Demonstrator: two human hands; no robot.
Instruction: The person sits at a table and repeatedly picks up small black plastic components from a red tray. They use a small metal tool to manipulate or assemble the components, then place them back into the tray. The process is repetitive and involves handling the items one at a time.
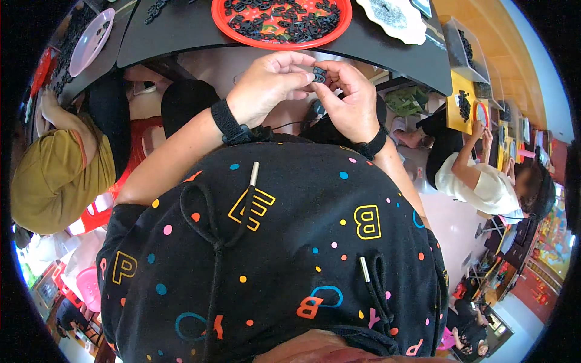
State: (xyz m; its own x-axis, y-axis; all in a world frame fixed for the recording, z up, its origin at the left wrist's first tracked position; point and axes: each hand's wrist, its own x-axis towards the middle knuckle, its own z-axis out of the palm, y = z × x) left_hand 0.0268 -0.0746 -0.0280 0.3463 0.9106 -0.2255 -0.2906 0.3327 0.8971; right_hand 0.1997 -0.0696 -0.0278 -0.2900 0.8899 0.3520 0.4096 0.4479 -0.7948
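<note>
Upper centre of the frame: a small black piece [319,74] in a narrow fingertip grip shared by left hand [269,81] and right hand [352,100], below the red tray [281,44]. Held outside the table's [175,30] edge, it could fall if either pinch slackens.

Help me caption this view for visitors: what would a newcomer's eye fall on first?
Probably the bright red tray at the top centre, strewn with small black pieces, on the dark table. Just below it, the fingers of the left hand and right hand hold a small dark part. The black top with colourful dots and letters fills the lower middle.
</note>
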